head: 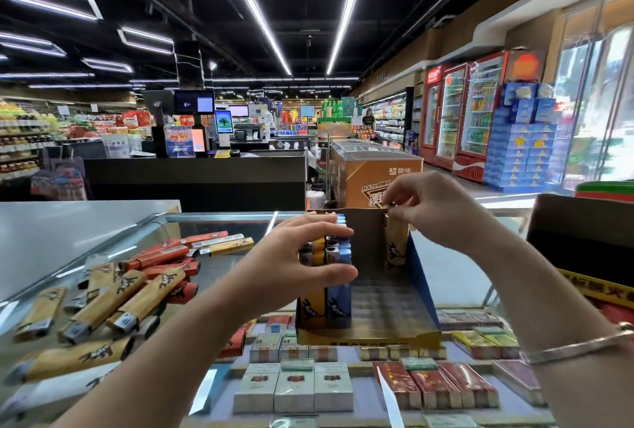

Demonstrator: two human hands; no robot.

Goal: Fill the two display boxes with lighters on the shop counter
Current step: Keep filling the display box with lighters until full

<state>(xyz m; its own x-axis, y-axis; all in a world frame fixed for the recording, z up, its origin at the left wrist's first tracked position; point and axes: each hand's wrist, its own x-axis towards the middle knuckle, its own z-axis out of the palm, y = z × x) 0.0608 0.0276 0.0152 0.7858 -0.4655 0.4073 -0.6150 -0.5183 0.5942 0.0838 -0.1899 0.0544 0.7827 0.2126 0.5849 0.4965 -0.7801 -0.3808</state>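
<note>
A cardboard display box with blue sides stands on the glass counter in front of me. Its left part holds upright lighters in blue and orange rows. My left hand grips the tops of this row between fingers and thumb. My right hand pinches the top of a single orange lighter standing at the box's back right corner. A pile of loose orange and red lighters lies on the counter to the left. A second, dark box stands at the right edge.
Cigarette packs lie under the glass below the box. A bracelet circles my right wrist. Beyond the counter are a black checkout desk, an orange chest freezer and red drink fridges.
</note>
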